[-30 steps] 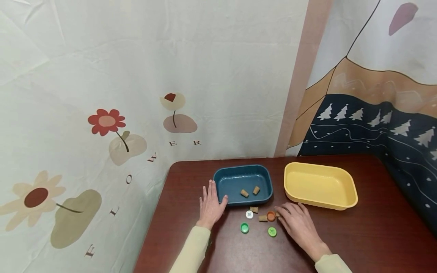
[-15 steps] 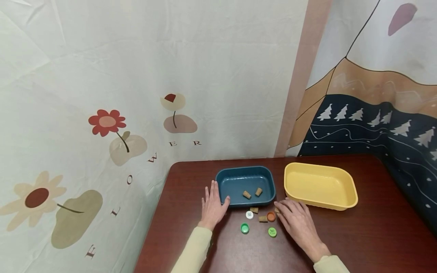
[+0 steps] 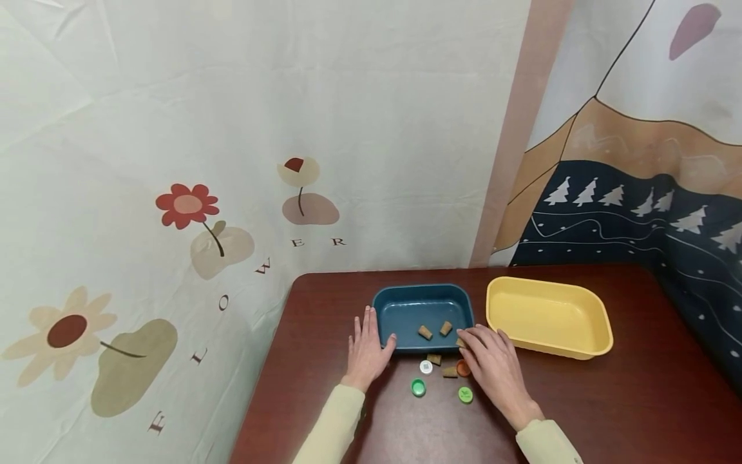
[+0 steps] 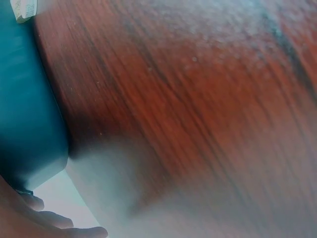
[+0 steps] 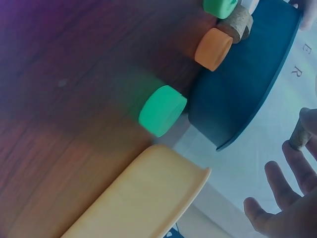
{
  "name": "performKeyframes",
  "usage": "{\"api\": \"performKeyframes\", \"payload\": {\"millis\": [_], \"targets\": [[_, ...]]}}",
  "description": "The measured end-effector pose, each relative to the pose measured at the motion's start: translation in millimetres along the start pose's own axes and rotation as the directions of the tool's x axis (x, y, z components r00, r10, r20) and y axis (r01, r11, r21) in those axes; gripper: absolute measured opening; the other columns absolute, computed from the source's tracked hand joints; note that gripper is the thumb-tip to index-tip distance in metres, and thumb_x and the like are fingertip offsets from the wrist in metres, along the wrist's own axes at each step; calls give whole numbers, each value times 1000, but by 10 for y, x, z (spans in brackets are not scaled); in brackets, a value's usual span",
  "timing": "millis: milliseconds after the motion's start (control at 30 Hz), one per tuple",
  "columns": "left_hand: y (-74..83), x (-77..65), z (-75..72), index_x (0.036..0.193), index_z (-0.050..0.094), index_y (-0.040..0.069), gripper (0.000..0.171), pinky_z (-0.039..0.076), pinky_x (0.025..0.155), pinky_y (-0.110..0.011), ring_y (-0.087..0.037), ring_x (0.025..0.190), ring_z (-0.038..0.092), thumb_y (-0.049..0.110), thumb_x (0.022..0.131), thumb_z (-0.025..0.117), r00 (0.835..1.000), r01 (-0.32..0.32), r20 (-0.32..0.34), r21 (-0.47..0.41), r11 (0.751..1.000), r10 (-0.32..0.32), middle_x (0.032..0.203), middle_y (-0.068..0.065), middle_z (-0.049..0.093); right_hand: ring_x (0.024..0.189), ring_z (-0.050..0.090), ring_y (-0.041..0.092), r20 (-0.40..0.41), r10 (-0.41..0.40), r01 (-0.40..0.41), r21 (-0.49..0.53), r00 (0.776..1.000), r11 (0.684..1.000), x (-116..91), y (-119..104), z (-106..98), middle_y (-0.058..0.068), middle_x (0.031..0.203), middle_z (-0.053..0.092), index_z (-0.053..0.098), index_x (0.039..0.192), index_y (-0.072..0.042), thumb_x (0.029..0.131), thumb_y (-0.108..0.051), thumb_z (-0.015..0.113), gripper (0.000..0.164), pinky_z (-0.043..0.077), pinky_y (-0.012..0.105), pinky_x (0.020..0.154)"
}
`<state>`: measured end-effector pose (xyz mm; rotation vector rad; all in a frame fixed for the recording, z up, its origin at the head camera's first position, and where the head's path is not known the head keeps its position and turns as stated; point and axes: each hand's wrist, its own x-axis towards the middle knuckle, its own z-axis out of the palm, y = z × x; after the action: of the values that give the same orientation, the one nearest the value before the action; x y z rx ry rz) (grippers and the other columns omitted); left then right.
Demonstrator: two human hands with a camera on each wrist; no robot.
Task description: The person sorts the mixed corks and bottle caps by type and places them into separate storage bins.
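My right hand (image 3: 495, 368) pinches a cork (image 5: 299, 135) between thumb and forefinger, held over the front right edge of the blue bin (image 3: 406, 314). In the right wrist view its other fingers spread apart. Two corks lie inside the blue bin. My left hand (image 3: 368, 356) rests against the bin's left end, fingers straight and thumb at the front corner. In front of the bin are two more corks, one of them a cork (image 3: 449, 372) beside an orange cap (image 3: 464, 368). A white cap (image 3: 426, 367), a green cap (image 3: 418, 387) and a lime-green cap (image 3: 466, 395) lie nearby.
A yellow bin (image 3: 551, 348) stands to the right of the blue one, a narrow gap between them. Both sit on a dark red-brown table (image 3: 580, 412). Printed cloth hangs behind the table and along its right side.
My right hand has lifted the cork from beside the orange cap and moved it left to the blue bin. The blue bin has shifted slightly right along with my left hand.
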<state>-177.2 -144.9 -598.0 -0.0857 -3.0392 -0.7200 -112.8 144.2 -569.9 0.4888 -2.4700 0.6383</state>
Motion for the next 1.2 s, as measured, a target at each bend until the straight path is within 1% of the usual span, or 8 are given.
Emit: {"api": "performKeyframes", "payload": {"millis": [133,267,533,667,900,1100,1200], "targets": [[-3,1,-1,167,15,11,88,25,116,-68,-41,157,13,55,101,53,1000,1,3,5,1000,-1,174,-6,13,121,60,34,-16,23,-23,16,1000,1000,89,-17,67,9,121,69,73,126,-12,87,-15,82,40,40,68,103],[-3,-4,-8,167,15,11,88,26,116,-68,-41,157,13,55,101,52,1000,-1,1,6,1000,1,174,-6,13,121,60,35,-25,40,-39,27,999,999,192,-43,129,10,121,69,73,127,-11,86,-15,85,43,39,68,104],[7,-13,-19,167,17,10,86,25,116,-69,-41,157,14,50,102,56,1000,-9,-11,-17,1000,8,173,-6,14,124,59,37,-19,53,-52,40,998,998,386,-88,241,10,122,70,73,128,-11,86,-15,85,44,38,67,107],[6,-21,-22,167,17,10,86,25,116,-69,-42,157,14,51,102,55,1000,-11,-11,-19,1000,11,173,-7,14,124,60,35,15,65,-66,33,998,997,472,-113,295,9,122,70,73,129,-13,88,-16,83,43,38,66,108],[4,-21,-15,167,16,10,87,25,116,-69,-41,157,14,53,102,53,1000,-11,-6,-14,1000,11,174,-6,14,120,61,33,112,67,-67,-5,991,998,567,-100,423,8,122,70,73,131,-13,91,-19,82,41,40,64,107],[4,-15,-5,167,17,10,86,25,116,-69,-41,157,14,52,102,55,1000,-9,-6,-12,1000,9,173,-7,14,115,64,33,149,44,-37,-52,988,998,621,-51,539,9,119,71,75,126,-13,91,-20,81,36,43,63,103],[9,-14,-5,167,18,9,86,25,116,-70,-42,157,15,50,102,55,1000,-10,-9,-17,1000,10,173,-8,15,112,65,33,196,41,-24,-89,980,996,661,-37,583,8,116,72,76,124,-14,93,-21,80,32,44,63,101]]}}
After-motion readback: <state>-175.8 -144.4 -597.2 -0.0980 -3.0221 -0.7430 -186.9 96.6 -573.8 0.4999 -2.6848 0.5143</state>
